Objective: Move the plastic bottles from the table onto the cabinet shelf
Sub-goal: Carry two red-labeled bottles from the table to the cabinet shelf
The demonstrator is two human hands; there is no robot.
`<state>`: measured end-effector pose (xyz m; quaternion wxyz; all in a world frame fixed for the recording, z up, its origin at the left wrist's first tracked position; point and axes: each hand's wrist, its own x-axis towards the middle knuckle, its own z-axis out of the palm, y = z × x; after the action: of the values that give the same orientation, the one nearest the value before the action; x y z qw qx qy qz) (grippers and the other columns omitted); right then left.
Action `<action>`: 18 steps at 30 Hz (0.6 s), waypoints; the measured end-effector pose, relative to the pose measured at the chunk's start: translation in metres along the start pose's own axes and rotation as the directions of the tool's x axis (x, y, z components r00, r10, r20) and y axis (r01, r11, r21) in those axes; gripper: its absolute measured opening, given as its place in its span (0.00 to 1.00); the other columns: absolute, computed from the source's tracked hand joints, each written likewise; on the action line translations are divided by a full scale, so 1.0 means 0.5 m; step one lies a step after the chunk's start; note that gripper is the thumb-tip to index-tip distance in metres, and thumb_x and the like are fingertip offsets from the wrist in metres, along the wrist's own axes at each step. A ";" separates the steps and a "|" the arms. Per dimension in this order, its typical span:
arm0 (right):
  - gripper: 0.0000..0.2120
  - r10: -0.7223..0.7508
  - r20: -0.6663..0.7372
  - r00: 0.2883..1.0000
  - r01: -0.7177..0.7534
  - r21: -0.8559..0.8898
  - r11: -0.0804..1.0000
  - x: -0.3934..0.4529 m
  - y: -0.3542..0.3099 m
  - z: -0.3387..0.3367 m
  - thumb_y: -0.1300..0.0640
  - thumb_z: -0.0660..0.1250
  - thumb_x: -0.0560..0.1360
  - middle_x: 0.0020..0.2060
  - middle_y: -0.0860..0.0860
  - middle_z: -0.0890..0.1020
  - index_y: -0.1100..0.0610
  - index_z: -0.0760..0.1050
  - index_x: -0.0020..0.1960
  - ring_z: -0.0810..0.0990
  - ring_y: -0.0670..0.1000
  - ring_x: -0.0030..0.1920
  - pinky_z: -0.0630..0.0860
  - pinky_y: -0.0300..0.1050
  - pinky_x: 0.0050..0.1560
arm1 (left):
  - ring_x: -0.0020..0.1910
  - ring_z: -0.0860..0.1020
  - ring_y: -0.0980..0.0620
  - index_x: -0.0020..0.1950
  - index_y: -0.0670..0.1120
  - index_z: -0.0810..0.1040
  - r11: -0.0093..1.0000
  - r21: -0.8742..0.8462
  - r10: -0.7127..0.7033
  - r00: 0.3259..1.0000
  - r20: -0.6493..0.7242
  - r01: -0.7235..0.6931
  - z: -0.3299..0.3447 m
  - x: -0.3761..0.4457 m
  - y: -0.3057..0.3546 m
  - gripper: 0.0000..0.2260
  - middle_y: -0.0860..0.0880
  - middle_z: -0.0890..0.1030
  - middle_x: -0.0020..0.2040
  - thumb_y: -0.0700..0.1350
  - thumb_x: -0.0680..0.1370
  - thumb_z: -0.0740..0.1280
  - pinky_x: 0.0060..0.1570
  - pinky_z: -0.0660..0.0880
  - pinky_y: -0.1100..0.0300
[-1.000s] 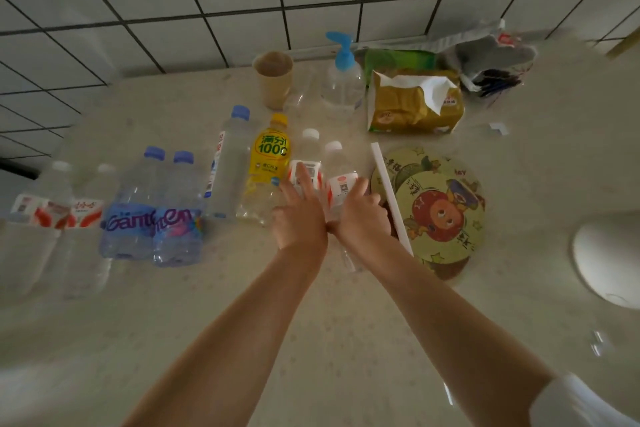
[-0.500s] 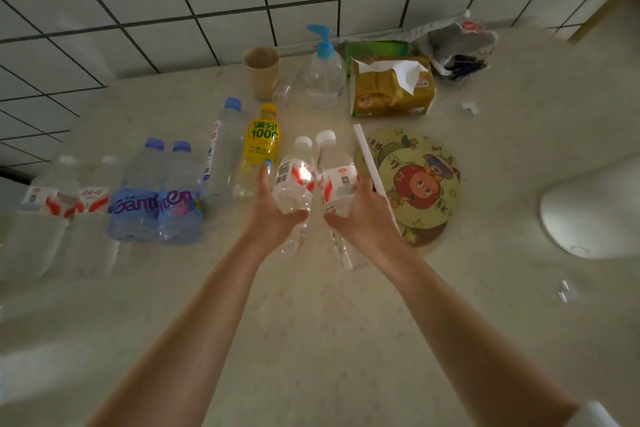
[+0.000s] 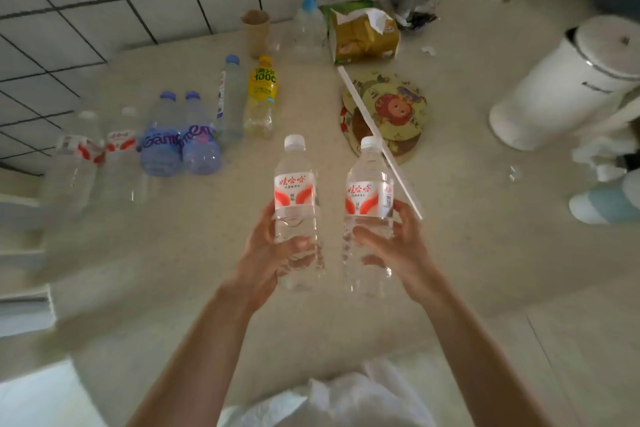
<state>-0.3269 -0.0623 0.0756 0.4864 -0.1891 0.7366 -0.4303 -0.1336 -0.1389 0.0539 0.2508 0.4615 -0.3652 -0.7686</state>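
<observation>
My left hand grips a clear bottle with a red-and-white label and white cap, held upright above the table. My right hand holds a matching clear bottle beside it. Still standing on the beige table are a yellow-labelled bottle, a tall slim bottle with a blue cap, two blue-tinted bottles, and two clear red-labelled bottles at the far left. No cabinet shelf is in view.
Along the tiled wall stand a brown paper cup, a pump dispenser, a yellow tissue pack and a crumpled bag. A round cartoon fan with a white stick lies to the right. A white cylinder container stands at far right.
Both hands closed on the two red-labelled bottles, lifted them off the table and drew them toward me. The view pulled back and tilted.
</observation>
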 end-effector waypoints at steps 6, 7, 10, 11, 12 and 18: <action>0.26 0.049 -0.024 0.998 -0.040 0.296 0.954 -0.174 0.101 0.002 0.65 0.72 0.72 0.51 0.58 0.83 0.56 0.65 0.65 0.86 0.54 0.43 0.82 0.52 0.35 | 0.42 0.80 0.40 0.68 0.53 0.68 0.992 0.105 -0.086 0.992 0.097 0.075 -0.003 -0.125 -0.045 0.36 0.35 0.79 0.53 0.38 0.64 0.77 0.33 0.77 0.54; 0.25 0.053 -0.023 0.998 -0.042 0.342 0.939 -0.197 0.111 -0.002 0.66 0.71 0.73 0.52 0.60 0.82 0.57 0.65 0.65 0.86 0.56 0.44 0.82 0.56 0.37 | 0.42 0.81 0.40 0.67 0.54 0.68 0.986 0.149 -0.083 0.992 0.097 0.068 0.001 -0.138 -0.052 0.35 0.36 0.80 0.53 0.37 0.64 0.77 0.32 0.77 0.54; 0.20 0.091 -0.026 0.996 -0.069 0.460 0.885 -0.250 0.138 -0.023 0.68 0.68 0.74 0.52 0.62 0.82 0.60 0.68 0.63 0.85 0.60 0.47 0.77 0.74 0.48 | 0.45 0.83 0.39 0.65 0.57 0.69 0.965 0.257 -0.087 0.990 0.109 0.057 0.013 -0.161 -0.075 0.34 0.39 0.81 0.55 0.34 0.66 0.77 0.36 0.78 0.53; 0.19 0.099 -0.032 0.995 -0.071 0.488 0.870 -0.268 0.148 -0.031 0.68 0.67 0.73 0.53 0.63 0.81 0.60 0.69 0.62 0.84 0.61 0.49 0.75 0.75 0.50 | 0.46 0.83 0.40 0.66 0.57 0.68 0.952 0.298 -0.106 0.987 0.117 0.067 0.020 -0.167 -0.083 0.34 0.40 0.81 0.56 0.34 0.67 0.77 0.36 0.79 0.54; 0.19 0.102 -0.039 0.994 -0.068 0.512 0.857 -0.286 0.159 -0.039 0.67 0.68 0.73 0.54 0.63 0.81 0.60 0.70 0.62 0.84 0.62 0.51 0.75 0.76 0.50 | 0.46 0.83 0.41 0.67 0.56 0.67 0.937 0.340 -0.126 0.984 0.126 0.076 0.027 -0.172 -0.091 0.34 0.41 0.81 0.57 0.34 0.68 0.76 0.37 0.79 0.54; 0.33 0.142 -0.171 0.975 -0.023 0.556 0.831 -0.391 0.218 -0.083 0.58 0.80 0.62 0.53 0.59 0.82 0.58 0.69 0.63 0.85 0.55 0.46 0.82 0.58 0.44 | 0.47 0.84 0.45 0.67 0.57 0.67 0.877 0.478 -0.188 0.951 0.247 0.049 0.093 -0.219 -0.129 0.37 0.45 0.81 0.56 0.41 0.62 0.77 0.38 0.81 0.55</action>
<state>-0.2592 0.1532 0.1011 0.4598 0.0363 0.6350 -0.6197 -0.1294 -0.0055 0.0748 0.0292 0.4140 -0.5424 -0.7305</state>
